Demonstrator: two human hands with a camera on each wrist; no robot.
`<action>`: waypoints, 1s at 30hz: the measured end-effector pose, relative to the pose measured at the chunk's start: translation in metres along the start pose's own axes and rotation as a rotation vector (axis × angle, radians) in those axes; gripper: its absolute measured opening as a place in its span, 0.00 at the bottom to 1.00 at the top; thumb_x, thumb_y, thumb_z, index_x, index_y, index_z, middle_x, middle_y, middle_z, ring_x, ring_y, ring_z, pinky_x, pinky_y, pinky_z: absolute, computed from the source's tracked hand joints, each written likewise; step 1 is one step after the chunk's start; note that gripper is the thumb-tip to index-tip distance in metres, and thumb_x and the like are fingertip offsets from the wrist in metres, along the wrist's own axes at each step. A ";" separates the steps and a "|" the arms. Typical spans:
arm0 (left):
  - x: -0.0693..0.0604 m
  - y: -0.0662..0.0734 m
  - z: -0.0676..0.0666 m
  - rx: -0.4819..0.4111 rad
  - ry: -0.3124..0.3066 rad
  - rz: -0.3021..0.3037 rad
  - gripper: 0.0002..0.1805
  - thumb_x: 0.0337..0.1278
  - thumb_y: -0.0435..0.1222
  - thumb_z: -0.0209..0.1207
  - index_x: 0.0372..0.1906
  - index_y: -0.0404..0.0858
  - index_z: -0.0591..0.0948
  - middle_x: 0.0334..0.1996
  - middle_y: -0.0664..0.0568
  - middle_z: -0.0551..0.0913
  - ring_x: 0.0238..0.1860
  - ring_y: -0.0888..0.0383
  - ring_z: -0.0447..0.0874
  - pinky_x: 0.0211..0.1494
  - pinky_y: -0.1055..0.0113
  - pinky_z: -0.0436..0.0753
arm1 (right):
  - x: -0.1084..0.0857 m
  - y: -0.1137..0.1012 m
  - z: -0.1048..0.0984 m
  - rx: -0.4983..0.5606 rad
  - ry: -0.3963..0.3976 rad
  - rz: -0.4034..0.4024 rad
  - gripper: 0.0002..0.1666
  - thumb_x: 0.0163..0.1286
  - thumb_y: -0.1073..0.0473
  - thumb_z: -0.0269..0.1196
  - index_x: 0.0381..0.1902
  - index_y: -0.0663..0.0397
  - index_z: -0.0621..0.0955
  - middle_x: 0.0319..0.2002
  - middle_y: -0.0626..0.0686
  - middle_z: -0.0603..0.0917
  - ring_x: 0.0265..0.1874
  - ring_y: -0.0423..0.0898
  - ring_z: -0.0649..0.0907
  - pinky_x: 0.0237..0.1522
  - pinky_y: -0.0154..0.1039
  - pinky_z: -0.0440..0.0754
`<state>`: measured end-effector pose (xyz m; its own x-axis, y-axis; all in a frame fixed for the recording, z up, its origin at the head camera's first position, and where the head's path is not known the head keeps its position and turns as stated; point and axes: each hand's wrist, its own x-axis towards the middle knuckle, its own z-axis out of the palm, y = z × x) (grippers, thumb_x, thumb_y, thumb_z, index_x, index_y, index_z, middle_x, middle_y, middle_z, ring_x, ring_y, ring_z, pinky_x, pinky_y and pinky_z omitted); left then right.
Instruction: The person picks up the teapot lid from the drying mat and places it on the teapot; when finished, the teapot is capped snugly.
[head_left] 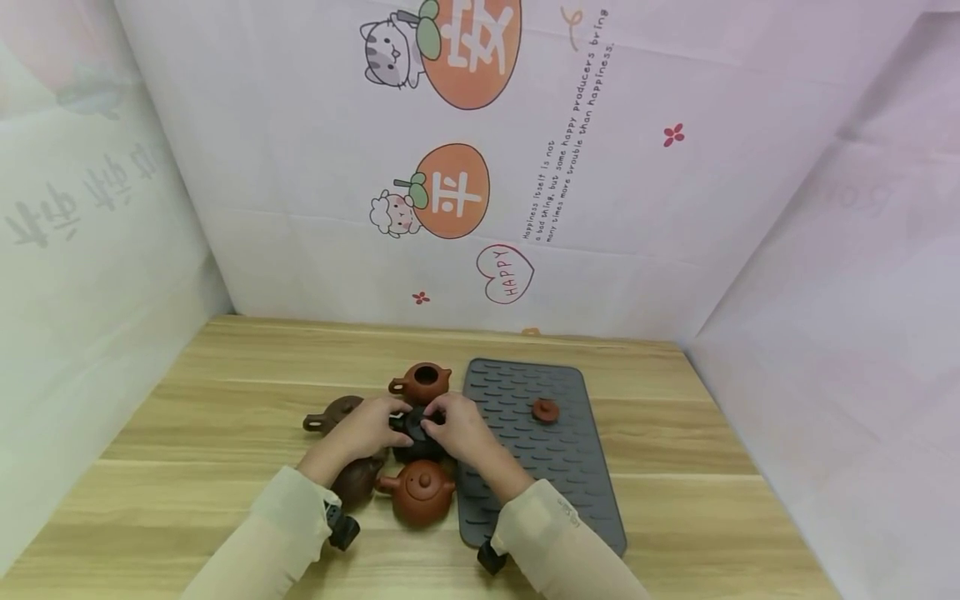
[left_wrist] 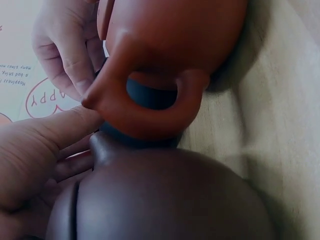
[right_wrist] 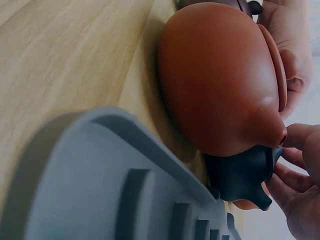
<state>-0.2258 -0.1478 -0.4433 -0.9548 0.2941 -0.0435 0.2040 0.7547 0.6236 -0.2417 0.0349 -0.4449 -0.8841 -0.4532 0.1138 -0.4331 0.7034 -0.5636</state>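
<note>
A black teapot point(head_left: 417, 451) stands among several clay teapots, partly covered by both hands. My left hand point(head_left: 372, 427) holds it at the handle side, thumb and forefinger curled about it. With thumb and forefinger my right hand point(head_left: 463, 429) pinches the black lid point(head_left: 417, 423) on top; the exact grip is partly hidden. In the right wrist view, right-hand fingers point(right_wrist: 295, 175) touch the top edge of the black teapot point(right_wrist: 237, 172), beside its spout. The lidded orange-brown teapot point(head_left: 422, 497) is just in front, its handle point(left_wrist: 145, 117) large in the left wrist view.
Behind is a lidless reddish teapot point(head_left: 423, 385). Two dark brown teapots, one at the back point(head_left: 341, 410) and one nearer point(head_left: 356, 483), stand left. On the right lies a grey ridged mat point(head_left: 540, 483), bearing a small reddish lid point(head_left: 545, 410). White printed cloth point(head_left: 600, 275) surrounds the wooden table point(head_left: 675, 517).
</note>
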 end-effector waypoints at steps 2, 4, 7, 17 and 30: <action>0.001 0.001 -0.002 0.007 -0.014 -0.005 0.26 0.51 0.36 0.72 0.56 0.32 0.80 0.53 0.42 0.80 0.54 0.44 0.78 0.54 0.51 0.79 | 0.000 0.001 -0.001 0.009 -0.008 0.001 0.03 0.67 0.58 0.67 0.36 0.50 0.84 0.41 0.49 0.80 0.37 0.45 0.79 0.34 0.38 0.80; 0.002 0.004 -0.006 0.014 -0.029 -0.008 0.27 0.53 0.37 0.71 0.57 0.32 0.79 0.54 0.42 0.80 0.52 0.46 0.79 0.52 0.52 0.80 | -0.002 0.003 -0.002 0.015 -0.007 0.001 0.05 0.67 0.56 0.67 0.38 0.51 0.84 0.42 0.50 0.80 0.37 0.45 0.79 0.35 0.38 0.80; 0.006 0.013 -0.016 -0.008 -0.043 -0.005 0.28 0.56 0.38 0.69 0.60 0.30 0.77 0.56 0.41 0.79 0.52 0.46 0.79 0.52 0.52 0.80 | -0.006 0.011 -0.008 0.024 0.016 0.014 0.08 0.68 0.55 0.66 0.41 0.51 0.85 0.44 0.51 0.80 0.40 0.48 0.80 0.36 0.41 0.81; 0.034 0.037 -0.051 0.086 -0.008 0.058 0.26 0.60 0.36 0.66 0.59 0.26 0.75 0.56 0.34 0.77 0.57 0.39 0.75 0.56 0.47 0.76 | -0.022 0.067 -0.041 -0.012 0.151 0.097 0.05 0.68 0.62 0.65 0.40 0.53 0.86 0.45 0.54 0.82 0.43 0.52 0.82 0.43 0.47 0.82; 0.062 0.014 -0.040 0.045 -0.003 -0.030 0.27 0.57 0.32 0.67 0.57 0.20 0.74 0.54 0.29 0.76 0.56 0.36 0.74 0.56 0.48 0.76 | -0.036 0.124 -0.071 0.054 0.303 0.243 0.04 0.64 0.68 0.65 0.37 0.60 0.85 0.37 0.53 0.84 0.39 0.50 0.83 0.43 0.48 0.81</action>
<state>-0.2912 -0.1420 -0.4060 -0.9600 0.2725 -0.0640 0.1849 0.7889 0.5860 -0.2760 0.1778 -0.4608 -0.9751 -0.0891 0.2029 -0.2016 0.7368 -0.6454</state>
